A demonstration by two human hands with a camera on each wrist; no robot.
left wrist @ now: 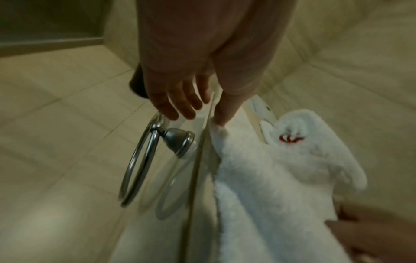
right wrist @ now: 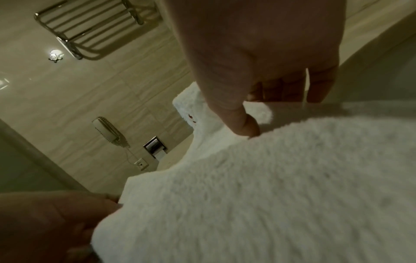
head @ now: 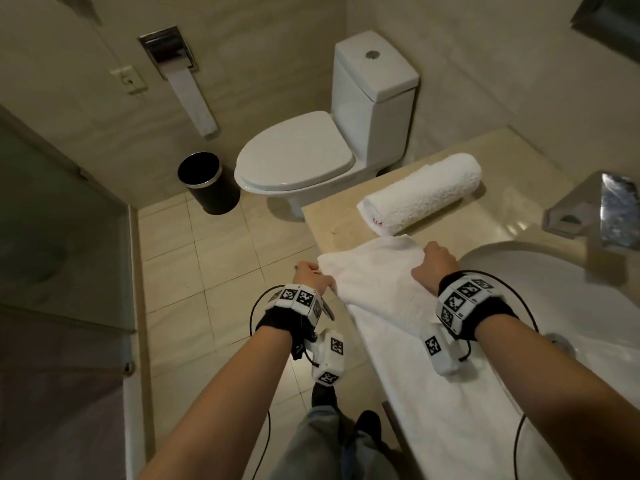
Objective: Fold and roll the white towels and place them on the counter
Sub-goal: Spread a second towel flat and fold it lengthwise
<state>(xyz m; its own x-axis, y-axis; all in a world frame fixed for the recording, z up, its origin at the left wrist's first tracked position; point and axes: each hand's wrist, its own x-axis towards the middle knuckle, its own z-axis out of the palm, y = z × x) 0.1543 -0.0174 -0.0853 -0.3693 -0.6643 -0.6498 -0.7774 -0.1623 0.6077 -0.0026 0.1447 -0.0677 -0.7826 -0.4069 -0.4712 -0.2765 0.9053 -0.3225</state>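
Observation:
A white towel [head: 381, 289] lies lengthwise along the front of the beige counter [head: 332, 223], with its far end lifted into a fold. My left hand [head: 313, 273] pinches the left corner of that fold at the counter's edge, thumb on top [left wrist: 223, 117]. My right hand [head: 434, 261] grips the right corner, with the thumb [right wrist: 246, 124] pressed on the towel [right wrist: 270, 178] and the fingers curled behind the fold. A rolled white towel [head: 422, 194] with a small red mark on its end lies on the counter just beyond the fold.
The white sink basin [head: 554, 289] and chrome faucet [head: 595, 213] are right of the towel. A chrome towel ring [left wrist: 139, 165] hangs on the counter's side below my left hand. Beyond the counter are the toilet [head: 301, 157] and a black bin [head: 207, 183].

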